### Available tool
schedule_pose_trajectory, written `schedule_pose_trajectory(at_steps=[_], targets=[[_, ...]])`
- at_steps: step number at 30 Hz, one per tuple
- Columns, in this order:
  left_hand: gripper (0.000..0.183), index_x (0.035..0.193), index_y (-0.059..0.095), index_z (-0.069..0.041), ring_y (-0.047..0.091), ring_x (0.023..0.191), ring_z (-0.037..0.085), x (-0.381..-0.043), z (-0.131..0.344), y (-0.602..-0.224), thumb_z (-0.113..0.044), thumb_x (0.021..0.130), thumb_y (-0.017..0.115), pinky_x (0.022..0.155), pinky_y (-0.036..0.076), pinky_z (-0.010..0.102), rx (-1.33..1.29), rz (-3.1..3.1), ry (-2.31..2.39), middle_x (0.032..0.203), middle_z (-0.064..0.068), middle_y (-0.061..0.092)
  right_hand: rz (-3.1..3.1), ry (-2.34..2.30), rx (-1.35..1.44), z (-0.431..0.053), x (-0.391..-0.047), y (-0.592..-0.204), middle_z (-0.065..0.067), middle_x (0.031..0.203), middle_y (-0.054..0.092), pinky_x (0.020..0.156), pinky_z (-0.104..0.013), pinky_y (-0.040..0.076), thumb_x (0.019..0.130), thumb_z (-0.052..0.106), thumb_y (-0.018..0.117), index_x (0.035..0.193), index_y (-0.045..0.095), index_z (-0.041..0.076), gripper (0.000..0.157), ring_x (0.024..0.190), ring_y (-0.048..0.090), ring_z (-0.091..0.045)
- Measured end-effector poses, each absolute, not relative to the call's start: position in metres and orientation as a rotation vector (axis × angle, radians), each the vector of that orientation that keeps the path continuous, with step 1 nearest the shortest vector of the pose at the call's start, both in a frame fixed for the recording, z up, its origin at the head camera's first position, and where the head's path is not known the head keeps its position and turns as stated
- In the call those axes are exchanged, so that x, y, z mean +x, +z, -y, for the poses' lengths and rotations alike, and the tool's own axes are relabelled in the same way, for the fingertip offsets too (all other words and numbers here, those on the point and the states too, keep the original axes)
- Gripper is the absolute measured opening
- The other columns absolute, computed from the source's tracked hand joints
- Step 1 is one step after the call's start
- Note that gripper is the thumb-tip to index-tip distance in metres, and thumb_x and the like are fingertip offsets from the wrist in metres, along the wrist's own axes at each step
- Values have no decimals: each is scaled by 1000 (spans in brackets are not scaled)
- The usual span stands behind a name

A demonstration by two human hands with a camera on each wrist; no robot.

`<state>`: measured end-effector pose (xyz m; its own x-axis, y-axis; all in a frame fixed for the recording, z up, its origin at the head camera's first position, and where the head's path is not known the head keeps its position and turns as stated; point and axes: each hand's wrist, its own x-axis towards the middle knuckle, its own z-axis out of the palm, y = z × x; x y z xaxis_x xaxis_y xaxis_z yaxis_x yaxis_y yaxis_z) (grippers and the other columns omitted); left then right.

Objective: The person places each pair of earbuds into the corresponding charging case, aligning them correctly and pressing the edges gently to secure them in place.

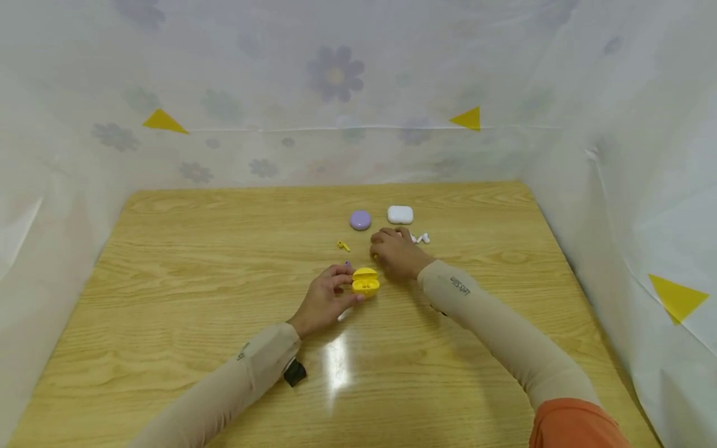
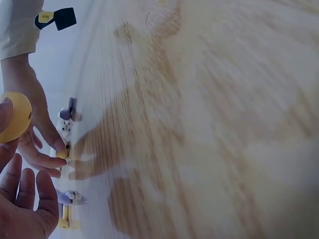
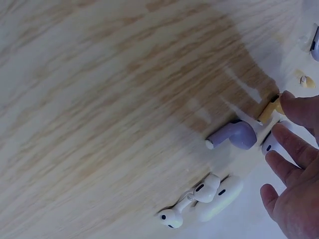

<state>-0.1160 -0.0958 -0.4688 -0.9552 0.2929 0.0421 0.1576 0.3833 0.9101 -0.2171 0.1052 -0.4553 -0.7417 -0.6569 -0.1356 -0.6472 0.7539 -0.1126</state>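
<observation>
My left hand (image 1: 323, 300) holds a yellow earbud case (image 1: 366, 290) between thumb and fingers, its lid raised. In the left wrist view the case (image 2: 18, 119) shows its rounded outside. My right hand (image 1: 399, 255) is low over the table, beyond the case and to its right. Its thumb and index finger pinch a yellow earbud (image 3: 270, 110) at the tabletop. Beside that earbud lies a purple earbud (image 3: 241, 135). Another yellow earbud (image 1: 343, 246) lies left of the right hand, and a second purple earbud (image 1: 347, 264) shows just past the left fingertips.
A round purple case (image 1: 360, 220) and a white case (image 1: 400, 215) stand closed farther back on the wooden table (image 1: 224, 249). White earbuds (image 3: 192, 201) lie before the white case, partly behind the right hand in the head view. Pale sheeting (image 1: 336, 149) walls the back and sides.
</observation>
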Motion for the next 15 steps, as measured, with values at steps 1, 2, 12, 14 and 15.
schedule_pose_trajectory(at_steps=[1, 2, 12, 14, 15], targets=[[28, 103, 70, 2, 55, 120, 22, -116, 95, -469, -14, 81, 76, 87, 53, 39, 413, -2505, 1631, 125, 5, 58, -2791, -91, -1045, -105, -217, -455, -5, 131, 57, 108, -56, 29, 93, 11, 55, 105, 67, 15, 16, 130, 44, -27], [27, 103, 70, 1, 55, 119, 22, -116, 95, -468, -14, 81, 76, 87, 53, 40, 418, -2506, 1635, 124, 6, 59, -2800, -93, -1047, -105, -217, -455, -5, 130, 58, 108, -56, 29, 93, 11, 56, 103, 67, 15, 15, 129, 45, -27], [28, 103, 70, 0, 55, 120, 22, -117, 93, -469, -15, 81, 76, 88, 53, 39, 428, -2513, 1633, 123, 5, 59, -2918, -164, -1014, -107, -219, -459, -5, 117, 64, 103, -53, 33, 95, 23, 57, 93, 67, 11, 15, 121, 51, -26], [29, 104, 70, 0, 55, 119, 22, -117, 93, -468, -16, 81, 76, 88, 53, 39, 434, -2512, 1634, 123, 5, 59, -2921, -205, -1000, -111, -220, -458, -5, 116, 65, 104, -54, 32, 95, 24, 57, 94, 67, 11, 16, 120, 52, -26], [29, 104, 70, 0, 55, 119, 22, -117, 93, -469, -16, 81, 76, 87, 53, 39, 437, -2511, 1632, 123, 5, 59, -2922, -224, -989, -113, -221, -457, -6, 117, 65, 104, -55, 32, 95, 24, 57, 94, 67, 11, 17, 121, 52, -26]])
